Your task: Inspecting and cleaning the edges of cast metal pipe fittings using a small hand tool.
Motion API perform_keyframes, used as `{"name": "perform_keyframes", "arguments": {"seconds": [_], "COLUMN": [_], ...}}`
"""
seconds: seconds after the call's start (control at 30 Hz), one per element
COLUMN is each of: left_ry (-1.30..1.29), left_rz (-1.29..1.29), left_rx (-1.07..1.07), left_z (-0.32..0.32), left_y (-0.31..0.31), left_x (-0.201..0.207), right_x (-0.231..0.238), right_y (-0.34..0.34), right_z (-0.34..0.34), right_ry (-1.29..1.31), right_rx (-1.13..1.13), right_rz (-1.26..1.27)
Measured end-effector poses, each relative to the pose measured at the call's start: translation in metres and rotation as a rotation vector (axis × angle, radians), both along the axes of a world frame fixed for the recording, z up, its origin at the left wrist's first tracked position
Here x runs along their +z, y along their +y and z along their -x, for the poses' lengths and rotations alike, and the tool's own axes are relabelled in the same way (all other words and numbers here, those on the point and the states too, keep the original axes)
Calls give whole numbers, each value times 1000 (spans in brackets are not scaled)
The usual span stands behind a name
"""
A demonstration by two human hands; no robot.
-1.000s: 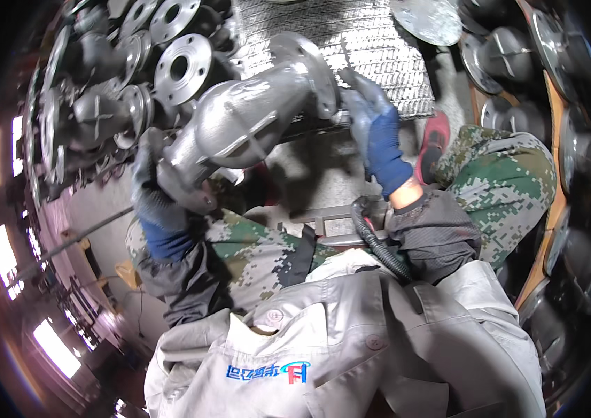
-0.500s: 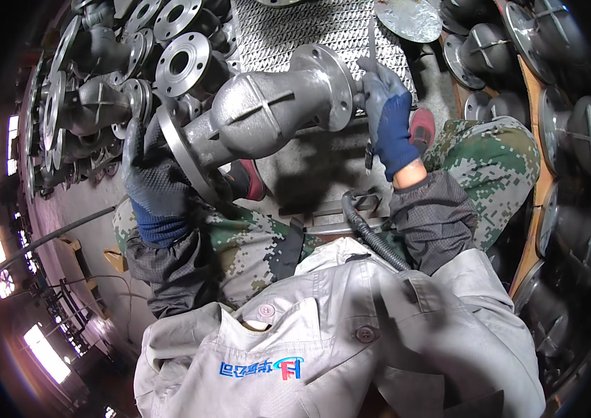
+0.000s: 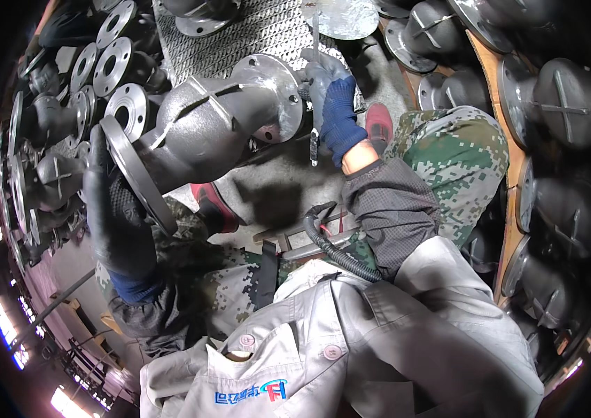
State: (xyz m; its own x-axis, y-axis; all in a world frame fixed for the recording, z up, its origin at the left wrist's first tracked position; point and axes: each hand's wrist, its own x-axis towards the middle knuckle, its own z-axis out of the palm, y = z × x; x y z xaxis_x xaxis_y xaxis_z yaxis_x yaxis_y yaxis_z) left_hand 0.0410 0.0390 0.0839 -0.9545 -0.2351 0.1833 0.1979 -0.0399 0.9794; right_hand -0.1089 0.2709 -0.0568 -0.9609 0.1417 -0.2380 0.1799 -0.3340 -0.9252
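Left fingers (image 3: 97, 164) against flange (image 3: 135, 171) | grey casting (image 3: 201, 129) between | right fingers (image 3: 331, 66) opposite

Grey castings (image 3: 52, 124) crowd beyond the left edge of the surface (image 3: 177, 50); a round disc (image 3: 351, 21) lies near its right edge.

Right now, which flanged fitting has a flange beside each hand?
The central fitting: one flange is beside the left hand, the other beside the right hand. No other spans both.
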Motion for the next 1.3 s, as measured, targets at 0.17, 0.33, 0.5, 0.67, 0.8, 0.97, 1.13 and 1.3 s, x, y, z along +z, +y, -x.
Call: {"name": "perform_keyframes", "arguments": {"seconds": [0.17,0.33,0.5,0.67,0.8,0.97,1.13,1.3], "left_ry": [-313,-338,-342,-356,-481,-339,-141,-245], "left_rz": [562,485,459,412,380,537,555,538], "left_rx": [153,226,285,387,375,224,124,120], "left_z": [12,-3,-35,-63,-56,-62,-49,-50], "left_y": [21,5,0,-3,21,14,20,22], "left_x": [5,-6,-26,-41,-24,-32,-32,-23], "right_x": [-1,7,5,22,11,-2,60,43], "right_y": [-8,-13,-11,-8,6,19,35,34], "right_z": [2,-9,-28,-50,-54,-53,-67,-93], "right_ry": [69,69,141,-6,17,72,339,352], "right_rx": [26,85,117,121,124,158,372,482], "right_rz": [94,85,-164,142,-30,-454,-1002,-995]}}
